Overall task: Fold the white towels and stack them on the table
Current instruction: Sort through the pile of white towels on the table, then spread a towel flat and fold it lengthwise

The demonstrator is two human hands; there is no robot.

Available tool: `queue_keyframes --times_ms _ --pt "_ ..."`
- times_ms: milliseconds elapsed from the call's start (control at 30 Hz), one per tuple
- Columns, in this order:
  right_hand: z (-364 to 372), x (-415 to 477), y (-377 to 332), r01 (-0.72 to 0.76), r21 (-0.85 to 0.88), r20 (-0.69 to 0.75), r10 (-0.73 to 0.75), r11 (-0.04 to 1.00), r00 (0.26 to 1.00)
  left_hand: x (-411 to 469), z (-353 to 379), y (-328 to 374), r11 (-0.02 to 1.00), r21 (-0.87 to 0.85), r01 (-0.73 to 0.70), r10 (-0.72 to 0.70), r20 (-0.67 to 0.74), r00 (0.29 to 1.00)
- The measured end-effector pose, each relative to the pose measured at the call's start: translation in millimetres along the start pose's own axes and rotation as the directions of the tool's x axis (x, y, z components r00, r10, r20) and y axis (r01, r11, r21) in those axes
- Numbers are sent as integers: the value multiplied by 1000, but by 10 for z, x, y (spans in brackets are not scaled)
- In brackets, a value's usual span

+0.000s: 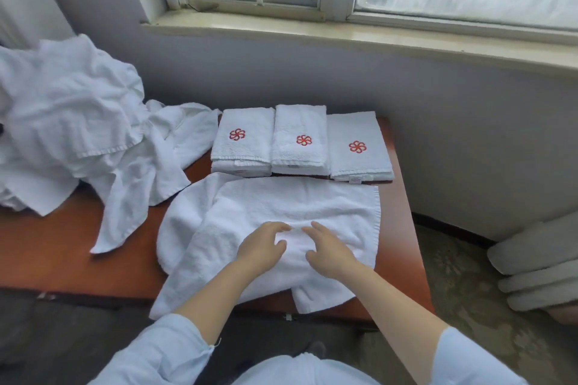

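Head camera, looking down on a rumpled white terry towel (281,206) spread over the near right part of a reddish-brown wooden desk (47,253), near edge hanging over the front rim. Resting palm-down on the towel's middle: left hand (261,247) and right hand (328,251), side by side, fingers (281,226) loosely spread and nearly straight, pinching nothing, tips of the two hands close but apart. Just behind the towel, along the desk's far edge, folded white towels with red pinwheel emblems in a row: left stack (242,147), middle stack (300,141), right stack (359,147), sides touching. At far left, a heap of crumpled white towels (72,122) spilling onto the desk, just beside the left stack. Beyond, a grey wall and a pale stone window sill (312,31). Light blue sleeves (175,350) on both forearms.
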State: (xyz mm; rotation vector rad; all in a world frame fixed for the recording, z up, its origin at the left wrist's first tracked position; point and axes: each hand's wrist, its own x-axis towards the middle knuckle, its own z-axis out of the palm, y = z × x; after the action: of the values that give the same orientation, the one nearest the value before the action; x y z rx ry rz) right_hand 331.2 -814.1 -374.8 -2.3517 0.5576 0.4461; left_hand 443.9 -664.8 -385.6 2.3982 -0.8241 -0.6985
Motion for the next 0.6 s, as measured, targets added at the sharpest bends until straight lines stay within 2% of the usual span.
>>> queue_keyframes --times_ms 167,300,467,600 --pt "120 260 -567 148 115 -15 -148 982 989 -225 -429 -426 983 -156 99 -134 -227 965" --pt "210 455 -1008 238 146 -17 -238 960 971 -472 -734 -829 941 -281 190 -277 -314 908" --pt "347 672 -1430 311 149 6 -315 939 949 -666 -975 -1291 904 -290 315 -407 -359 840" --pt "515 847 -1665 306 140 11 -310 942 951 -659 -1091 -1633 879 -244 410 -468 -269 842"
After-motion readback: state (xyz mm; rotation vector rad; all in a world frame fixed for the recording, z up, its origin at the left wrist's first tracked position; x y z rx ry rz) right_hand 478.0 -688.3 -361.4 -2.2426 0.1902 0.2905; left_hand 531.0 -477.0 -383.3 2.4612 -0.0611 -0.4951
